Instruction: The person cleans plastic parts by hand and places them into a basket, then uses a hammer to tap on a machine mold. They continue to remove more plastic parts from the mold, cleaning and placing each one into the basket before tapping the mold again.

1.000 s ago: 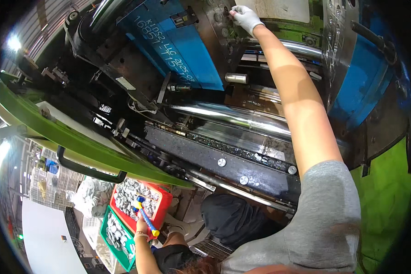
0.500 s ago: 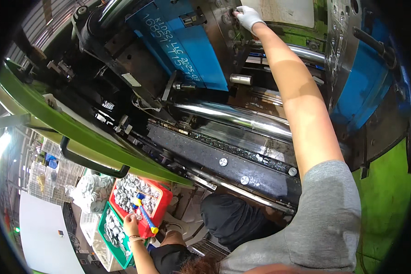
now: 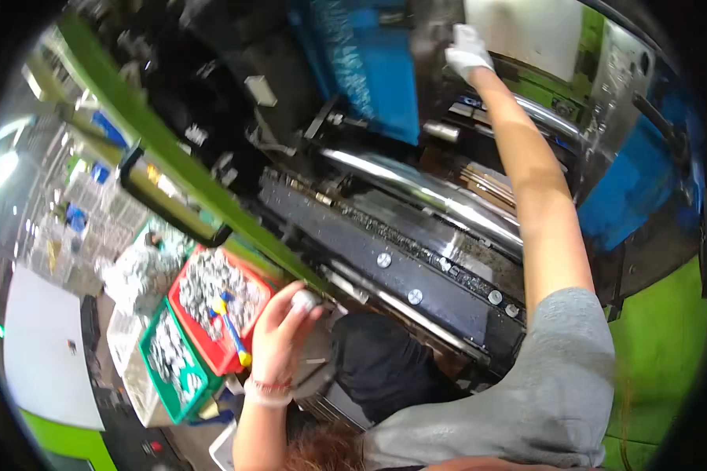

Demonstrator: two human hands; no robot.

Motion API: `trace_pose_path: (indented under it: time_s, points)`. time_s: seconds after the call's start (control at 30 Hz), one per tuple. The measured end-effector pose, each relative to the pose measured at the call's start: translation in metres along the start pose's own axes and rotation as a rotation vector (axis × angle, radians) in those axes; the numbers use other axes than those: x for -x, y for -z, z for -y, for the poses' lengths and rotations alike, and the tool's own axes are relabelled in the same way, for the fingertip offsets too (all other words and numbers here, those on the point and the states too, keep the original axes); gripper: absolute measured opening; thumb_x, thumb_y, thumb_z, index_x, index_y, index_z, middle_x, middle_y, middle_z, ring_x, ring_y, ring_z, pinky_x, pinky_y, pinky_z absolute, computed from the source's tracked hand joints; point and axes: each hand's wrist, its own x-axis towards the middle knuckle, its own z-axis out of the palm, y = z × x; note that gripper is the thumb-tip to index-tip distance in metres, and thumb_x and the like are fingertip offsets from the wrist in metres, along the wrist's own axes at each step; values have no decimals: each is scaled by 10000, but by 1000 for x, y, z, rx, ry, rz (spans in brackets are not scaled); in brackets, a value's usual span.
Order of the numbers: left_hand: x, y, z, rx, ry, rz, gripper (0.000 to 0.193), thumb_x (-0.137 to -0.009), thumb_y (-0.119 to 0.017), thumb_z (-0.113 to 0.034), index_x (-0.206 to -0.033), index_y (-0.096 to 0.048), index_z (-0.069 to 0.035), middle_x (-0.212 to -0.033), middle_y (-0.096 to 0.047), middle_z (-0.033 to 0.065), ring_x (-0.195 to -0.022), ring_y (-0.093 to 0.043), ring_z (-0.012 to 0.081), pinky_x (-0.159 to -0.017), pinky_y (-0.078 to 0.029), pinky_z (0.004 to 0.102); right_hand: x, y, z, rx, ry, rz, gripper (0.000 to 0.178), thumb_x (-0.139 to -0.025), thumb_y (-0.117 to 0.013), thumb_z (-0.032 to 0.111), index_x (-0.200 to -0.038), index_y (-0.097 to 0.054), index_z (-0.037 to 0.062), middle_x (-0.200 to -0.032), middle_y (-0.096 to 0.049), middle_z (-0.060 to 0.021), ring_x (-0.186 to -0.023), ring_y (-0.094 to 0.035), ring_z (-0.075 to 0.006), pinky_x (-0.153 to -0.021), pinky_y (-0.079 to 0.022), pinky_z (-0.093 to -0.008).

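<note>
In the head view, your bare left hand (image 3: pixel 279 336) is raised at 7 o'clock, thumb and fingers nearly closed around a small, rounded grey piece (image 3: pixel 305 301). Behind it, at 8 o'clock, a red plastic tray (image 3: pixel 221 363) of grey-white pieces sits beside a green plastic tray (image 3: pixel 198 401); a blue-and-yellow long-handled tool (image 3: pixel 232 336) lies across the red one. Your white-gloved right hand (image 3: pixel 468 56) is at 1 o'clock, near the blue metal block (image 3: pixel 391 90); blur hides its opening, grip and contact. Round grey discs (image 3: pixel 415 297) dot the dark metal ledge (image 3: pixel 452 310) around 4 o'clock.
</note>
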Motion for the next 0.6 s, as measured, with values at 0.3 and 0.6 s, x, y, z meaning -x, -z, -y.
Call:
trace_pose_path:
  time_s: [0.3, 0.6]
  points:
    - [-30, 32, 49, 435, 16, 115, 310, -882, -559, -72, -1173, -475, -6, -1068, -582, 98, -994, -593, 181, -859, -488, 292, 250, 145, 195, -890, 982, 765, 245, -838, -580, 93, -1074, -575, 29, -1048, -576, -138, -997, -563, -269, -872, -435, -309]
    - [-27, 32, 58, 654, -103, 237, 311, -884, -569, -105, -1167, -464, -28, -1001, -612, 91, -897, -626, 176, -848, -496, 315, 310, 140, 209, -1085, 908, 882, 382, -791, -645, 101, -1150, -536, 27, -1093, -572, -138, -985, -581, -253, -852, -457, -303]
